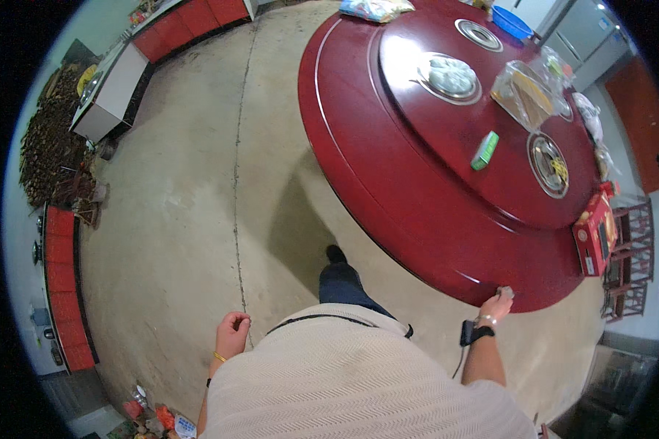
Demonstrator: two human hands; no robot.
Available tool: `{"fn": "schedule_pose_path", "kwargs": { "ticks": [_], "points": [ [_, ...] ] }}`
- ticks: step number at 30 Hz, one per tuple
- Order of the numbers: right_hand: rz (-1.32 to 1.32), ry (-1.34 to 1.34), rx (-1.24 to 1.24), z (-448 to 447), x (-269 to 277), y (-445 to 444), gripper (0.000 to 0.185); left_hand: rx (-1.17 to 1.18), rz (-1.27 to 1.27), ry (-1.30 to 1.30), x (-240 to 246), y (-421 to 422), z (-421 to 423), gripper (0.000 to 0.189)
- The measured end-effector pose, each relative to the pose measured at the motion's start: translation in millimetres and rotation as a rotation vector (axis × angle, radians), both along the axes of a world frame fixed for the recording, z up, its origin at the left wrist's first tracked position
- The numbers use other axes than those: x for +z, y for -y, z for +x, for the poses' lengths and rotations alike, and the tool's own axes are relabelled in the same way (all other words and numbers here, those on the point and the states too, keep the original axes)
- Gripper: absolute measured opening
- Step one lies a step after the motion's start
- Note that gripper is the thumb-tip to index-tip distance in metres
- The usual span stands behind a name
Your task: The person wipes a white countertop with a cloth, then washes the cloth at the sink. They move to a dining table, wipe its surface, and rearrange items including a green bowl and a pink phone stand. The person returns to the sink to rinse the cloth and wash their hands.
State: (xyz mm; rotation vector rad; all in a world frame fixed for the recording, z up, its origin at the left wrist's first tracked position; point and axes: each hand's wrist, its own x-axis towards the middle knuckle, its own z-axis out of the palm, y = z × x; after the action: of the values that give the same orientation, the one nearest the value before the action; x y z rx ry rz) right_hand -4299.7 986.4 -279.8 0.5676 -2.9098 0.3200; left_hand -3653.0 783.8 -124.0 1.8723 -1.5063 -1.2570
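Note:
My left hand hangs beside my body over the concrete floor, fingers curled in and nothing visible in them. At the near rim of a round dark-red table, my right hand has its fingers around a small greyish-brown thing, too small and blurred to name. A raised turntable carries a green-and-white small box, a clear bag of sliced bread and a metal dish with a pale bundle. A steel plate with yellow bits sits further right.
A red carton stands at the table's right edge, with stacked wooden stools beyond. A blue basin and a printed plastic bag lie at the far side. Red cabinets and piled firewood line the left wall.

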Motion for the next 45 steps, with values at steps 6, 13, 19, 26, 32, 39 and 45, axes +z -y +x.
{"fn": "schedule_pose_path", "kwargs": {
  "ticks": [6,13,19,26,32,39,45],
  "points": [
    [-0.141,0.057,0.172,142.8,10.7,159.5,0.033,-0.021,-0.047,0.112,-6.0,85.5,37.0,0.009],
    [-0.271,0.260,0.558,243.3,29.2,383.8,0.033,0.100,-0.005,0.177,6.7,240.2,92.9,0.009],
    [-0.334,0.218,0.626,292.2,27.9,600.9,0.027,0.280,-0.071,0.123,35.5,361.9,137.2,0.008],
    [-0.284,0.135,0.542,308.2,16.3,858.7,0.019,0.438,0.003,0.029,-9.6,463.8,228.2,0.007],
    [-0.443,0.100,0.338,298.7,31.4,1022.1,0.014,0.359,-0.005,0.015,-35.5,653.2,318.4,0.008],
    [-0.684,0.492,0.070,312.7,16.6,1072.8,0.025,0.019,-0.175,0.297,24.9,918.9,363.5,0.011],
    [-0.590,-0.212,-0.356,287.3,10.3,1053.3,0.019,-0.097,-0.314,-0.012,31.2,1083.8,360.2,0.007]
  ]
}}
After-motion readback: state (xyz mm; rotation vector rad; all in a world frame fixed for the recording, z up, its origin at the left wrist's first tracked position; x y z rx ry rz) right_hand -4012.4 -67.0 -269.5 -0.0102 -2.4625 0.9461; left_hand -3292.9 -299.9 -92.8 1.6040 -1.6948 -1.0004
